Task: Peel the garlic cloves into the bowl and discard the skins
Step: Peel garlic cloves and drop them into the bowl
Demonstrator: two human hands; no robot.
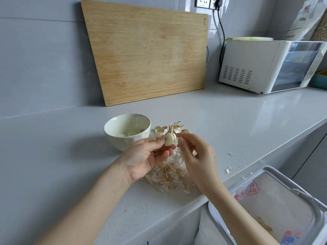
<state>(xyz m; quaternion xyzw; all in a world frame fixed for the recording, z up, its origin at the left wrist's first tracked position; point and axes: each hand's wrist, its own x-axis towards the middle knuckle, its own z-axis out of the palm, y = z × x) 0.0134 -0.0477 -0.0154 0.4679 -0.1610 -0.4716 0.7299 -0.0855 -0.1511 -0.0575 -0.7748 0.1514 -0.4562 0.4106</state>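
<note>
Garlic clove (169,139): small, light, hard. Looks bare and pale, so likely smooth, a bit slippery. Pinched at fingertips of left hand (146,156). Best hold: on flat sides, not pointy ends.

Right hand (196,156) just beside clove, fingers bent, tips close together. Can't tell if pinching bit of skin.

Bowl (122,141) just past left hand, few cloves inside.

Skins (168,175): thin, dry, very light, piled on counter (70,165) under both hands.

Bin (276,200) below right arm.
</note>
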